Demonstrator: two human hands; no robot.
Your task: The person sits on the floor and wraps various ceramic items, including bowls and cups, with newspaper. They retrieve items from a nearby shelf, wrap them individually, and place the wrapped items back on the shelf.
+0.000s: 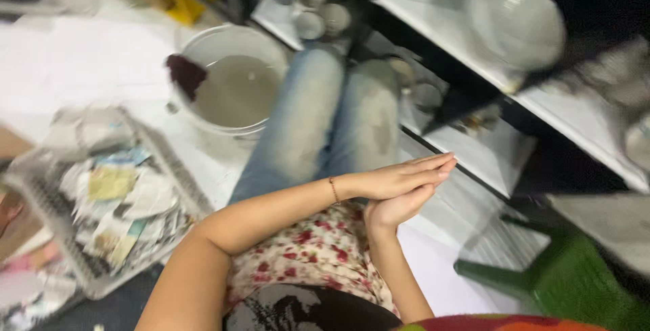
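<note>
- Two bare hands meet over the lap, just right of the frame's middle: the left hand [399, 177] lies on top with fingers straight and close together, tips aimed toward three o'clock, and the right hand [396, 208] presses up against its palm from below, fingers flat and holding nothing.
- Left forearm comes in from seven o'clock, bent at the elbow, with a thin bracelet [333, 189] at the wrist; the right forearm rises from five o'clock.
- Under the arms is a floral top [318, 246], and beyond it the jeans-clad legs [332, 121] stretch toward twelve o'clock.
- At four o'clock a green plastic stool [569, 280] stands near the right elbow, with a strip of pale floor [440, 263] open between them.
- At nine o'clock a wire basket [101, 195] of scrap paper sits close to the left arm, its rim leaving little room on that side.
- At eleven o'clock, past the basket, a white bucket [233, 80] of grey liquid stands just beside the left knee, a dark rag [186, 74] over its rim.
- From one to three o'clock, white shelves [474, 40] run diagonally alongside the legs, carrying what look like pale ceramic bowls [518, 16], though the blur makes this uncertain; small cups [318, 9] sit at twelve o'clock, farthest off.
</note>
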